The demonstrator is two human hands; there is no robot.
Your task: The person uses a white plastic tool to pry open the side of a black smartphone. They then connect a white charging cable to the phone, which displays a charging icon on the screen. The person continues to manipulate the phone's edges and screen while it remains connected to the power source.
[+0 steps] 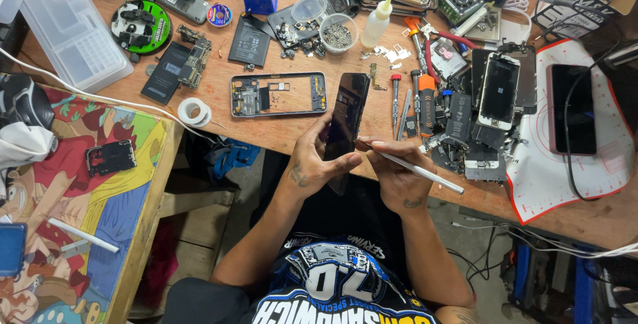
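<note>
My left hand (pixel 312 161) grips a black smartphone (pixel 346 114) upright by its lower part, above the front edge of the wooden workbench (pixel 219 114). My right hand (pixel 397 176) holds a thin white-handled tool (pixel 419 171), with its tip touching the phone's right edge. Just beyond the phone, an empty phone frame (pixel 278 95) lies flat on the bench.
Screwdrivers (pixel 425 98), stacked phone screens (pixel 498 91) and parts crowd the bench's right side. A red-edged white mat (pixel 585 164) carries a dark phone. A bowl of screws (pixel 338 33), glue bottle (pixel 377 21), tape roll (pixel 195 111) and clear box (pixel 73 35) sit farther back. A cartoon-printed side table (pixel 100 217) stands left.
</note>
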